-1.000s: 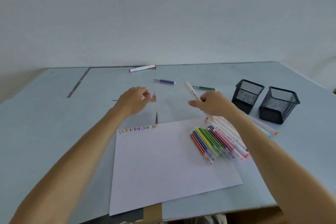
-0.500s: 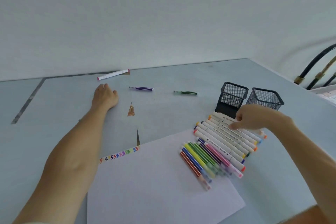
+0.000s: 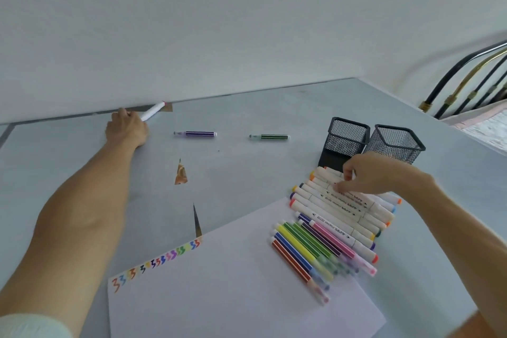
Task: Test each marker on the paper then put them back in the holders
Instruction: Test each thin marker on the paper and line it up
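My left hand [image 3: 127, 129] reaches to the far edge of the table and closes over the near end of a white marker [image 3: 153, 111] with a red tip. My right hand [image 3: 369, 171] rests its fingertips on a row of thick white markers [image 3: 337, 208] in front of two black mesh holders [image 3: 346, 140] [image 3: 395, 145]. Several thin colored markers [image 3: 304, 252] lie on the white paper [image 3: 233, 291]. Colored zigzag test marks [image 3: 156, 263] run along the paper's left edge.
A purple marker [image 3: 195, 133] and a green marker [image 3: 270, 136] lie loose on the grey table [image 3: 247, 118]. Two small torn spots [image 3: 181, 174] mark the table surface. Metal pipes [image 3: 466, 82] stand at the far right, beyond the table edge.
My left hand moved farther out to the white marker at the wall and took hold of it. My right hand put its marker down and now rests on the thick marker row.
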